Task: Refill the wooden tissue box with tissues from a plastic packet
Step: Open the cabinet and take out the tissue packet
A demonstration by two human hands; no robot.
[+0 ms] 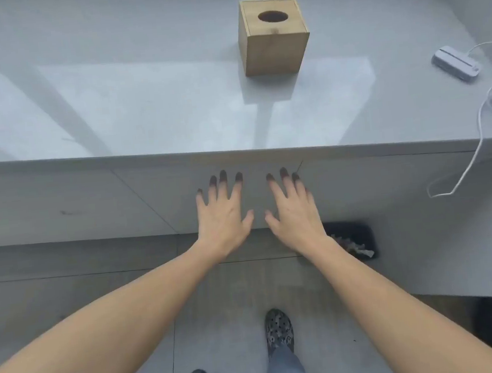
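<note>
A wooden tissue box (274, 51) stands upright on the grey counter (141, 106), right of centre and well back from the front edge. Its lid has a dark oval hole, and no tissue shows in it. My left hand (224, 218) and my right hand (293, 211) are stretched out side by side below the counter's front edge, palms down, fingers spread, holding nothing. Both are well short of the box. No plastic tissue packet is in view.
A white power strip (455, 65) with a white cable (480, 139) lies at the counter's right; the cable hangs over the front edge. A black bin (355, 239) sits on the floor by my right wrist. My feet stand on grey tiles.
</note>
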